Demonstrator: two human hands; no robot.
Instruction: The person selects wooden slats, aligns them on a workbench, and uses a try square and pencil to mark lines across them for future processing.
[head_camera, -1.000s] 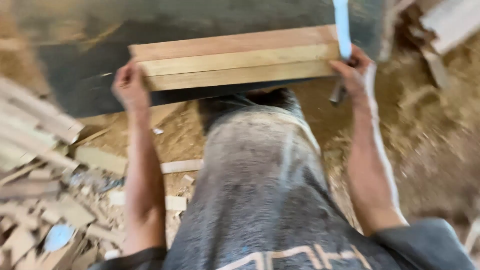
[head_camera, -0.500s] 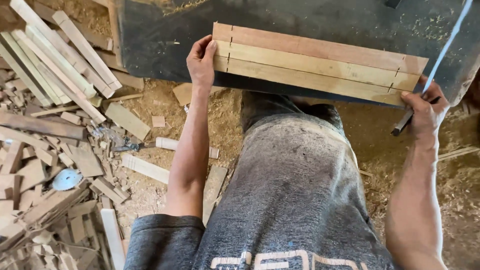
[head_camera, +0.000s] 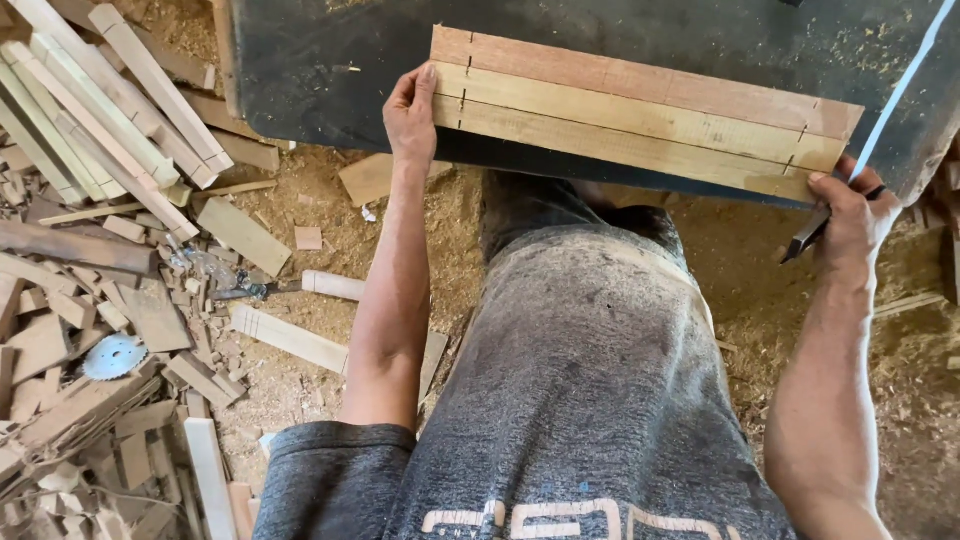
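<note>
Left hand (head_camera: 410, 115) fingers curl over the left end of the three pale wooden strips (head_camera: 640, 110); right hand (head_camera: 850, 215) fingers press the 3 o'clock end, also clamping a dark tool (head_camera: 805, 236). The pencil-marked strips lie together on the dark bench (head_camera: 330, 70), nudged slightly toward 12 o'clock since before.
</note>
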